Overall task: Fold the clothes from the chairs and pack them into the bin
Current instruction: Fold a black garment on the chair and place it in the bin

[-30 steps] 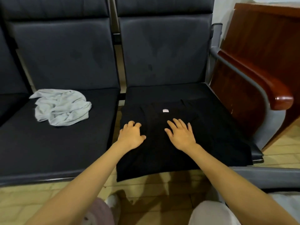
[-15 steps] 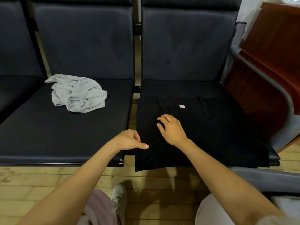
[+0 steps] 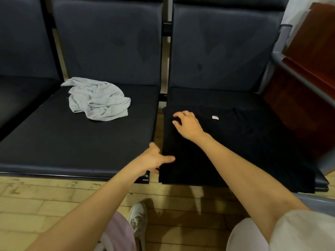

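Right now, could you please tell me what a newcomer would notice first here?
The grey garment, crumpled on the left seat, stands out most. On the right seat a black shirt lies flat, white label showing; the left hand grips its near left edge and the right hand pinches its far left corner.

Both bare forearms reach forward, the right one stretched further out. The left grip (image 3: 154, 159) sits low and near, thumb pointing right across the top of the black shirt (image 3: 235, 142), fingers curled under its edge. The right grip (image 3: 188, 125) is palm down, angled left, fingers hooked, thumb tucked close, pinching the same cloth.
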A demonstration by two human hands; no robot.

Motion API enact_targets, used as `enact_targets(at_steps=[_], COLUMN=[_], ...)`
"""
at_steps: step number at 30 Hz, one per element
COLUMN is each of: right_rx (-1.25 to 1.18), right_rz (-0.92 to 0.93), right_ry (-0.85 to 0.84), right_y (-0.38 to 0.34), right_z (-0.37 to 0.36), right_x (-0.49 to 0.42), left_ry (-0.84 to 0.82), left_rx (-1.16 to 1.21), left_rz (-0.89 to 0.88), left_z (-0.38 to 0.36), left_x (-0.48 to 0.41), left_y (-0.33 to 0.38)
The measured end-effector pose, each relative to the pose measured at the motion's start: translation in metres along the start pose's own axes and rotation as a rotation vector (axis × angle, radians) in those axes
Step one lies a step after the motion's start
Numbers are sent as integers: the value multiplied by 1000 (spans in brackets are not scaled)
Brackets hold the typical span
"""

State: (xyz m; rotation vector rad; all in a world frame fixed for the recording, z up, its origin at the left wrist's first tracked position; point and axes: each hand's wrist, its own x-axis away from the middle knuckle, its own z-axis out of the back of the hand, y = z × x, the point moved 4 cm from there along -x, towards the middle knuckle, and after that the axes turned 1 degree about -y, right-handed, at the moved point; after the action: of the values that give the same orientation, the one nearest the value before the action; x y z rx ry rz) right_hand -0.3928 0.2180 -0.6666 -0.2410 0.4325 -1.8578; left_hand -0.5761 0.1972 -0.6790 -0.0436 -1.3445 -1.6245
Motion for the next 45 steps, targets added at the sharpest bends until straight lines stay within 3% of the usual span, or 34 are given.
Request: enact_targets(at_steps=[6,10,15,19,23,25,30,32,35,36,38,41,45], right_rx=[102,257,183,-269,-593,-601,-484,-444,-251,-171,-66,103,153], right_rz=[-96,-125,-116,-99,-184,-247,-324,-300,-151,-72,23,-10,-61], right_ry=[-325,-417,-354,-211,23,82,-33,26,88,76,-12,-222,-310], right_y=[-20,-21,-14,-1,48,83,148,157,151,145,135,128,110], right_z=[-25,-43,-41,-4,41,58,77,81,78,74,59,33,13], right_x=[-54,-72,-80,-74,-60,-49,-9,2,13,15,15,9,-11], left_ry=[-58,-69,-99,-71,-72,-113,-379,-282,56,100,73,9,58], left_rx=[11,35,111,118,131,132,56,-28,-349,-457,-668,-943,-950], left_rz=[-14,-24,-2,-29,-240,-312,-327,-386,-564,-614,-622,-498,-370], left_z=[-2,3,12,14,-11,-36,-98,-103,-99,-101,-109,-115,-88], left_x=[-14,-18,-15,-14,2,8,10,3,-5,-6,-9,-17,-30], left_y=[-6,0,7,15,51,68,88,89,90,89,83,69,58])
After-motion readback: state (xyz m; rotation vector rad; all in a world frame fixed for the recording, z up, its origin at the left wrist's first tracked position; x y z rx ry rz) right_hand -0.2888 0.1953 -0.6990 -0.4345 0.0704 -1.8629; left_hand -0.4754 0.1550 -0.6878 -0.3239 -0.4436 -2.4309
